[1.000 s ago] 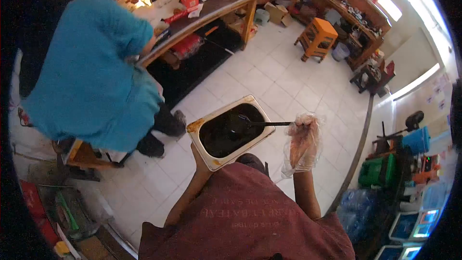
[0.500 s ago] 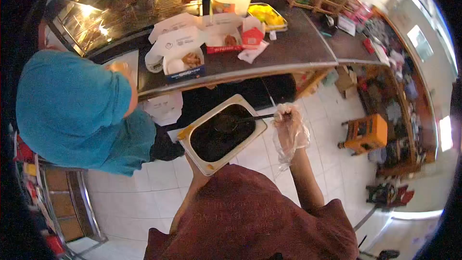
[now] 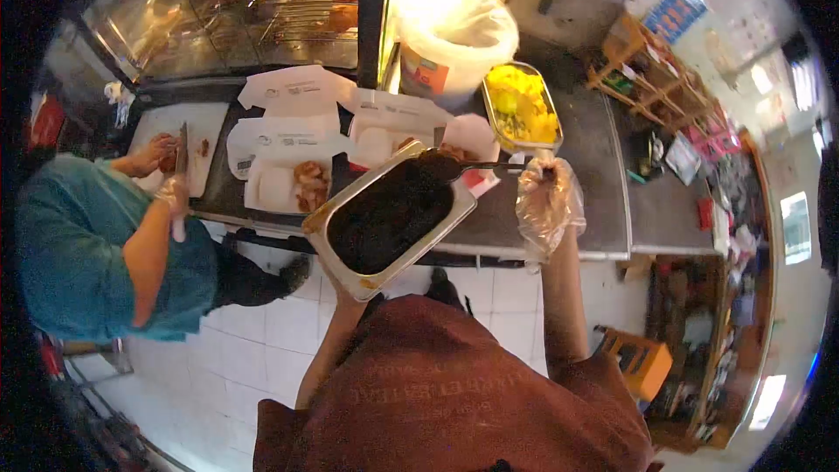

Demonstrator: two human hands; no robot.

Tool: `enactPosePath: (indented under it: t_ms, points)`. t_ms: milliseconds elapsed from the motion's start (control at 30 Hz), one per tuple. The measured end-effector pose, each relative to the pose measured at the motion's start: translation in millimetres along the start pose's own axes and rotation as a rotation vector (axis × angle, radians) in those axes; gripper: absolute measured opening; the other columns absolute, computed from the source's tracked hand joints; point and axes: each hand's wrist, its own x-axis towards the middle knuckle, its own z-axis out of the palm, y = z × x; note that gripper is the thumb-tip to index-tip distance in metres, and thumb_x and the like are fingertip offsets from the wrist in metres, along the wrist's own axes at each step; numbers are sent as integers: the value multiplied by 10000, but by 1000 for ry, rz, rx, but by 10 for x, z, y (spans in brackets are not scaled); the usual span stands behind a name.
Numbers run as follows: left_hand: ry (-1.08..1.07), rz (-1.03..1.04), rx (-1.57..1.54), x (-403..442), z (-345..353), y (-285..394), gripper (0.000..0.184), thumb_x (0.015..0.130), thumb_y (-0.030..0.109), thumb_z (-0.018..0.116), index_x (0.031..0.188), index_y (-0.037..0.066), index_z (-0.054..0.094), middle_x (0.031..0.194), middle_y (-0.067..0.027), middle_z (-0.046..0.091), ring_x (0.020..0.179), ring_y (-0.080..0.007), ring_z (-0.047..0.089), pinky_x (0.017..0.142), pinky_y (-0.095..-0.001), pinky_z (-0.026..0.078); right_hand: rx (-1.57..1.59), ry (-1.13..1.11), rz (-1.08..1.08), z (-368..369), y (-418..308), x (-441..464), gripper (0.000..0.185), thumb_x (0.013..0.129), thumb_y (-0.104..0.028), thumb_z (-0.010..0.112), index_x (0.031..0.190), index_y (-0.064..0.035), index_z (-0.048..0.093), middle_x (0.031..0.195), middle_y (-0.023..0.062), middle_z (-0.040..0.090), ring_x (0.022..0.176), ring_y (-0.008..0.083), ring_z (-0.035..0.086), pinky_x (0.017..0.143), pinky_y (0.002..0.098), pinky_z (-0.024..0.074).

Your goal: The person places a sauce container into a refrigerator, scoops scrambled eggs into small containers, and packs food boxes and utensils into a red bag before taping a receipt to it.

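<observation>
A metal container of dark sauce is held in front of my chest, its far right end raised toward the counter. My left hand supports it from below at the near side, most of its fingers hidden under it. In a clear plastic glove, my right hand is closed around the handle of a black ladle, whose bowl rests at the container's far right end. Beyond the container, open boxes with food stand on the counter: one at the left and one partly covered.
A co-worker in teal cuts food with a knife on a white board at the left. A lined bucket and a tray of yellow food stand behind the boxes. An orange stool is at the right.
The view has turned and moved up to the counter. The container and ladle now overlap the counter's edge and a box. The co-worker's hands, knife and board have come into view.
</observation>
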Motion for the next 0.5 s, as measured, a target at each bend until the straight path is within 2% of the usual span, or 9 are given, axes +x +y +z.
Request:
enactPosePath:
  t_ms: [67,133,200,233,300,400,500]
  points:
    - [2,-10,-220,79,88,-178,471,874,325,431,1261,81,319,1265,-110,366,1101,-204,430,907,-361,406,-64,111,41,155,-257,342,135,843,-176,473,791,-52,465,671,24,446,589,108,456,520,217,424]
    - [122,97,-127,64,144,-362,472,873,330,430,1260,82,321,1263,-109,369,1100,-204,431,907,-361,406,-273,45,-65,-93,-437,764,134,853,-180,475,807,-53,475,687,28,459,602,108,465,525,213,429]
    - [254,206,-4,-9,233,-518,473,872,334,430,1259,82,322,1262,-108,371,1099,-205,432,906,-361,406,-413,97,-83,-300,-670,1161,126,872,-186,471,823,-71,486,716,22,481,615,104,477,541,206,437]
    - [310,255,40,-74,270,-587,474,872,336,429,1258,83,323,1261,-108,372,1098,-205,433,906,-361,406,-292,18,32,-368,-788,1319,126,881,-191,460,824,-83,490,724,10,492,603,100,481,544,201,437]
    - [433,332,103,-252,335,-724,475,871,341,429,1257,83,325,1259,-107,375,1097,-205,434,906,-361,407,-304,29,-112,-355,-804,1533,148,891,-210,446,825,-85,493,742,3,511,586,103,489,541,199,434]
    - [601,426,184,-563,445,-871,477,870,347,428,1256,84,328,1257,-105,378,1095,-206,436,905,-360,407,-258,14,57,-283,-863,1672,163,892,-220,443,829,-80,494,753,19,522,589,115,492,545,214,437]
    - [728,500,240,-888,571,-989,480,869,354,427,1254,85,331,1254,-103,382,1093,-206,438,905,-360,407,-394,-73,69,-395,-782,1666,197,892,-237,441,820,-61,494,752,39,528,617,140,515,559,250,447]
